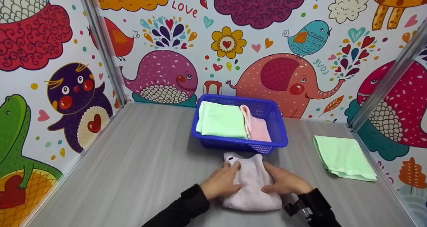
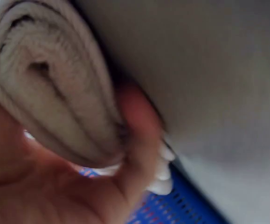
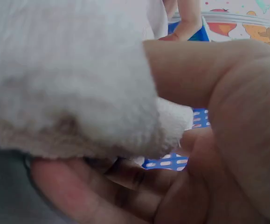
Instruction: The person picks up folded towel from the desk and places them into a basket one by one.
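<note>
A pale pinkish-white towel, folded into a thick bundle, lies in front of the blue basket. My left hand grips its left side, and in the left wrist view the fingers curl round the layered, rolled end of the towel. On the opposite side my right hand holds the towel, with the thumb over the top. Seen from the right wrist, the fingers reach beneath the towel. A small dark tag shows near its upper left corner.
Just beyond the towel stands a blue plastic basket holding a folded green towel and a folded pink towel. Another folded green towel lies on the grey table at the right. Cartoon-printed walls enclose the table's back and sides.
</note>
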A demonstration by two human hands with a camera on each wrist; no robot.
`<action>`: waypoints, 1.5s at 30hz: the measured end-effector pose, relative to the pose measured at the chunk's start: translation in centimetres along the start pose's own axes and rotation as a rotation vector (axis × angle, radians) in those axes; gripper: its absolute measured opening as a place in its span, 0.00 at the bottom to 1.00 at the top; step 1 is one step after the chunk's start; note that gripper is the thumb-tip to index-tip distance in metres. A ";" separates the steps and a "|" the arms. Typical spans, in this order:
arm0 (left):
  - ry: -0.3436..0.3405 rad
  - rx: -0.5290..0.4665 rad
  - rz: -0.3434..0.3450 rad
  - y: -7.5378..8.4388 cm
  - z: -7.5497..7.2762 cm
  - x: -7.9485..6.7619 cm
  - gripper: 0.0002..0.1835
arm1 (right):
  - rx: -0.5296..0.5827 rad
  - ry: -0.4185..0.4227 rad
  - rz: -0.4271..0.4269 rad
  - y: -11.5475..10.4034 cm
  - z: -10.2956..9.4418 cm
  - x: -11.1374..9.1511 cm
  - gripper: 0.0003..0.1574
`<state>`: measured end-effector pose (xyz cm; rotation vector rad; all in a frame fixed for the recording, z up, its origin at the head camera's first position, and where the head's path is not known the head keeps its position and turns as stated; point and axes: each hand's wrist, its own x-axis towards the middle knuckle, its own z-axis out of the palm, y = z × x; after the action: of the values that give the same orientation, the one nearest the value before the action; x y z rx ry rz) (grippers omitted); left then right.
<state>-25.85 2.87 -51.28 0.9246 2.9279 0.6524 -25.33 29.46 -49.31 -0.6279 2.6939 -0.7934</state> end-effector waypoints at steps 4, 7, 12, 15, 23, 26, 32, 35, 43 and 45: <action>-0.058 -0.184 0.009 -0.3 -0.6 0.4 0.28 | -0.012 -0.013 -0.012 -0.5 0.0 0.0 0.59; -0.048 -0.211 0.070 0.2 -2.1 0.1 0.25 | -0.022 -0.024 -0.049 -1.6 -1.0 -0.3 0.57; 0.078 -0.269 0.177 1.7 -6.0 0.1 0.18 | -0.041 0.091 -0.165 -3.8 -4.4 -1.7 0.53; 0.173 -0.323 0.192 2.1 -7.8 0.6 0.17 | -0.023 0.250 -0.219 -4.6 -6.3 -2.3 0.51; 0.595 -0.375 0.219 1.0 -6.6 6.2 0.11 | 0.014 0.777 -0.227 -3.6 -8.0 1.2 0.38; 0.638 -0.391 0.212 0.1 -5.7 8.7 0.09 | -0.038 0.941 -0.191 -2.5 -7.7 3.2 0.28; 0.513 -0.345 0.250 -1.3 -4.1 11.2 0.24 | -0.078 1.142 -0.116 -0.1 -6.7 6.8 0.07; 0.524 -0.287 0.264 -1.7 -3.5 11.6 0.18 | -0.092 1.145 -0.076 0.9 -5.9 8.0 0.05; 0.448 0.043 0.241 -1.7 -2.8 11.5 0.18 | -0.234 0.901 0.065 1.3 -4.8 9.2 0.16; 0.396 0.151 0.220 -1.8 -2.7 11.4 0.23 | -0.313 0.819 0.062 1.1 -4.6 9.2 0.16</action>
<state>-36.55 6.77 -48.12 1.2819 3.2878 0.7033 -35.41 28.02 -47.32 -0.3052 3.6104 -0.7242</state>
